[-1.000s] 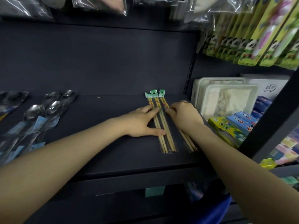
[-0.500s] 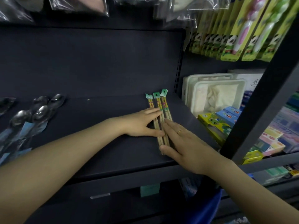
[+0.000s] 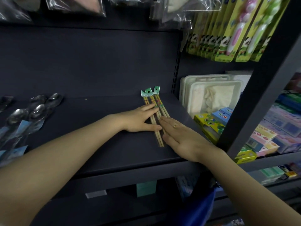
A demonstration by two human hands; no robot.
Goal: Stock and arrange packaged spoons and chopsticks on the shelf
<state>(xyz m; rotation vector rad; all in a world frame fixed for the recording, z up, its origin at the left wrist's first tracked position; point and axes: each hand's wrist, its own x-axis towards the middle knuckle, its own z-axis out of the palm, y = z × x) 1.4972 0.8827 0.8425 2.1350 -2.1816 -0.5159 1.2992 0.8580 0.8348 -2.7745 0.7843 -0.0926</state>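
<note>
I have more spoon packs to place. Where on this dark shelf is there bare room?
Bare shelf lies between the packaged spoons at left and the chopstick packs under the left hand. Right of the right hand, only a narrow strip remains before the white trays and colourful boxes: crowded.

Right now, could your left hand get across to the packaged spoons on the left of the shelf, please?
Probably yes. The left hand lies flat beside the chopstick packs, holding nothing, and bare shelf separates it from the packaged spoons.
</note>
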